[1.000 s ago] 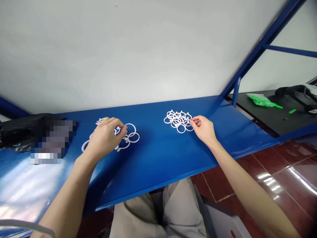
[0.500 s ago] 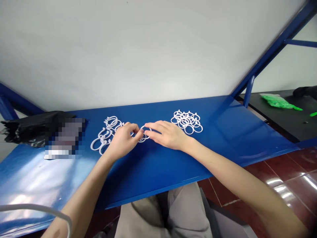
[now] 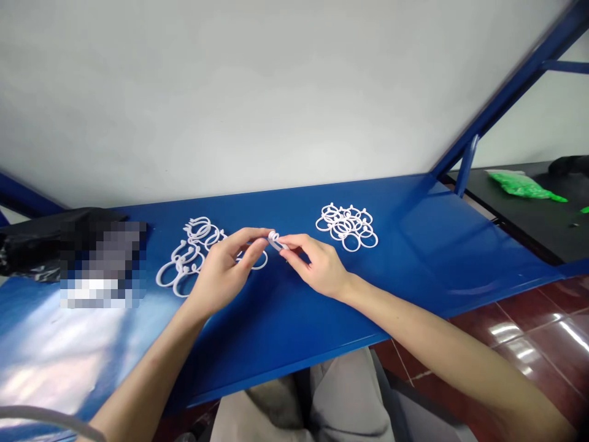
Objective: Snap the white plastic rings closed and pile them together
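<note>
On the blue bench (image 3: 322,319), both hands pinch one white ring (image 3: 275,239) — left hand (image 3: 225,270), right hand (image 3: 317,267) — ring piles at ten (image 3: 188,261) and two o'clock (image 3: 348,226).

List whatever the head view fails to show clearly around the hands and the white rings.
- White ring pinched between left hand and right hand: fingertips cover most of it.
- Left ring pile: its right part is behind the left hand.
- Pixelated patch: blurred out.
- Green items: too far away to identify.
</note>
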A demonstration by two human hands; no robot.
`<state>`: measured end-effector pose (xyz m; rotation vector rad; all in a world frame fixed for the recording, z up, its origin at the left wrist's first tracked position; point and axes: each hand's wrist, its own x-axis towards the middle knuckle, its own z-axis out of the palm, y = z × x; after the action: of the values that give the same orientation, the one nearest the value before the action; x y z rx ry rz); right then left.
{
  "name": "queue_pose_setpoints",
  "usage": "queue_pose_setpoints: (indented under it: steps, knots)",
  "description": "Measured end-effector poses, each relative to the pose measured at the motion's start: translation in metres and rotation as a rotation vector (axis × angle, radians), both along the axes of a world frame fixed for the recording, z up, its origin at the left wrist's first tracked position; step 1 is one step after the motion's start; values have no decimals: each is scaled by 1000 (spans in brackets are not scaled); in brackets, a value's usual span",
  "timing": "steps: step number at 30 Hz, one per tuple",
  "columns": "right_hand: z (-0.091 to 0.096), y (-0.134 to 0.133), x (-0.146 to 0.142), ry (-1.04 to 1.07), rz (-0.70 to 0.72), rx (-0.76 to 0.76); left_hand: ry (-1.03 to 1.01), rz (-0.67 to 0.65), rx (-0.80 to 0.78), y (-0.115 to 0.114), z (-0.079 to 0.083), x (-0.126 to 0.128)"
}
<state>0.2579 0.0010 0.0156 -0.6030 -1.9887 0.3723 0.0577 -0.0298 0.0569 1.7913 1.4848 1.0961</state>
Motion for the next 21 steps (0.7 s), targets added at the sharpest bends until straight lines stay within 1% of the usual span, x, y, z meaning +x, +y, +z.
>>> queue_pose_setpoints:
  steps: [2, 3, 5, 8, 11, 13, 16, 18, 19, 21]
  knots:
    - [0, 0, 0, 20, -3, -78, 35, 22, 63, 0, -5, 3]
    - [0, 0, 0, 24, 3, -92, 45, 43, 95, 0, -7, 5]
    - [0, -2, -1, 33, 18, -81, 45, 74, 142, 0, -12, 8]
    - [-2, -5, -3, 31, 45, -58, 41, 84, 195, -2, -18, 10]
    - [-5, -9, -4, -11, 67, -54, 71, 49, 214, -2, -23, 7]
    - [-5, -9, -4, -58, 73, -48, 86, 5, 190, -1, -25, 4]
    - [3, -4, 1, -157, 69, -14, 125, -48, 147, 2, -25, 0]
    - [14, 2, 10, -285, 15, 22, 230, -67, 173, 4, -23, -2]
    - [20, 6, 16, -362, -40, 32, 313, -70, 206, 6, -23, -3]
    - [30, 15, 33, -495, -196, 14, 500, -62, 277, 9, -24, -8]
